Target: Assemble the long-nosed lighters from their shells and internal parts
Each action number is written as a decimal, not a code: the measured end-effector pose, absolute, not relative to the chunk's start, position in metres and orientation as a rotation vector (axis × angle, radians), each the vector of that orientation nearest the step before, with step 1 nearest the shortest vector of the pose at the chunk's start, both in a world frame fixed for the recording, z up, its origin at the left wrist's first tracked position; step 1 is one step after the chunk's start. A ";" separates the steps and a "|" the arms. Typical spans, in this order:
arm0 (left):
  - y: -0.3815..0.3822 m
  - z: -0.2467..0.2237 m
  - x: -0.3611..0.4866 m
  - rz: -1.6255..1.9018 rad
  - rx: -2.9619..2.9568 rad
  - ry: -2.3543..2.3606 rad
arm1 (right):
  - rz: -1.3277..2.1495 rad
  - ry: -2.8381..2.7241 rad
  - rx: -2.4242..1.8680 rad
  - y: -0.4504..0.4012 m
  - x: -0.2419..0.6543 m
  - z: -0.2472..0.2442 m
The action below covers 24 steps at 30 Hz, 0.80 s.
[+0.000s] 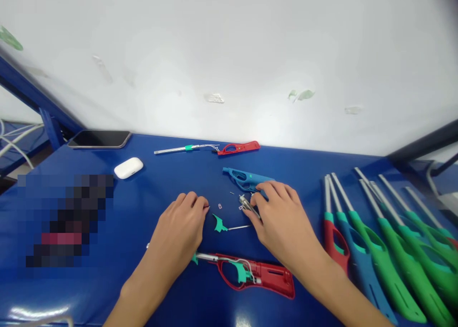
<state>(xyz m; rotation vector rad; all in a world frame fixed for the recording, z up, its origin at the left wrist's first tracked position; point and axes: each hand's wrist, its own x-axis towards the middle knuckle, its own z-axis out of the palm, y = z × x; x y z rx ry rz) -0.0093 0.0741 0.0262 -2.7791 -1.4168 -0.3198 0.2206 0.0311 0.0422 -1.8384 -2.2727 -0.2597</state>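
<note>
My left hand (182,224) is closed in a pinch above the blue tabletop, and anything between its fingertips is too small to name. My right hand (282,215) has thumb and fingers around a silvery metal cylinder (247,205), with its fingertips close to a blue lighter shell half (246,176). Between the hands lie a green trigger (219,223), a thin metal rod (239,227) and a tiny pale clip (220,205). Nearer me, an opened red lighter half (270,278) shows its trigger, wires and metal tube, partly behind my left wrist.
Several assembled long-neck lighters (375,250) lie at the right. Toward the wall are a red shell half (239,148) and a metal tube with wires (173,150). A phone (100,139), a white earbud case (129,168) and a blurred-out patch are at the left.
</note>
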 end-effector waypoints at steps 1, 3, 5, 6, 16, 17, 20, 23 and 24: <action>0.074 0.027 -0.009 -0.326 -2.777 -1.416 | -0.260 -2.274 -1.835 0.031 0.220 0.042; 0.074 0.029 -0.007 -0.345 -2.776 -1.413 | -0.263 -2.260 -1.824 0.030 0.223 0.043; 0.076 0.031 -0.004 -0.362 -2.786 -1.404 | -0.267 -2.217 -1.812 0.025 0.229 0.047; 0.077 0.031 -0.001 -0.369 -2.796 -1.398 | -0.265 -2.190 -1.806 0.021 0.233 0.049; 0.091 0.032 0.017 -0.459 -2.945 -1.395 | -0.230 -1.869 -1.696 -0.041 0.244 0.061; 0.090 0.035 0.017 -0.497 -2.960 -1.407 | -0.243 -1.848 -1.695 -0.046 0.244 0.060; 0.084 0.049 0.014 -0.657 -2.985 -1.482 | -0.202 -1.761 -1.711 -0.059 0.245 0.056; 0.069 0.063 0.013 -0.823 -2.981 -1.590 | -0.049 -1.650 -1.733 -0.071 0.243 0.050; 0.063 0.066 0.013 -0.903 -2.983 -1.626 | 0.002 -1.598 -1.738 -0.075 0.241 0.047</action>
